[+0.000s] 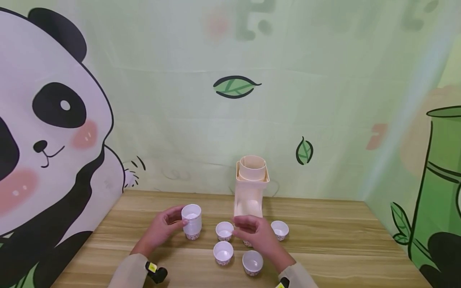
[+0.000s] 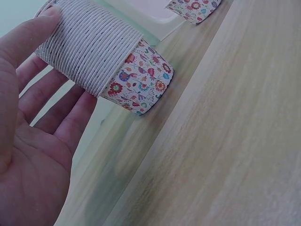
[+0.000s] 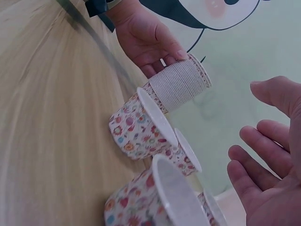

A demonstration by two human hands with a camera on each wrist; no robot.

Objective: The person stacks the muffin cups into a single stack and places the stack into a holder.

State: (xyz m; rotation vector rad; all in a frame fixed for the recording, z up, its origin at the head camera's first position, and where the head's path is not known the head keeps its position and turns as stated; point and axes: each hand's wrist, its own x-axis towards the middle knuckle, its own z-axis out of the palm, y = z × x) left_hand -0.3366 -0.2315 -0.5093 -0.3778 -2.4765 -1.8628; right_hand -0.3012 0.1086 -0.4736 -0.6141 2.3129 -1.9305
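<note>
Presently, my left hand [image 1: 167, 226] is gripping an upright stack of nested paper cups [image 1: 192, 222] toward the left edge of the wooden surface [image 1: 324, 224], thumb and fingers clamped around its upper part; whether its base is touching the wood, I cannot tell. My right hand [image 1: 257, 236] is hovering among five loose cups, its fingers standing apart from the thumb. Between my hands, a far-left cup [image 1: 225, 231] is standing just behind a near-left cup [image 1: 223, 253]. A near-right cup [image 1: 252, 263] is sitting closest to the near edge, a half-hidden cup [image 1: 247, 243] is showing below my right hand, and a far-right cup [image 1: 279, 230] is standing beyond it, toward the right edge. Near the middle of the far edge, a pink holder [image 1: 248, 200] is rising, carrying a round tube [image 1: 252, 171] at its top.
</note>
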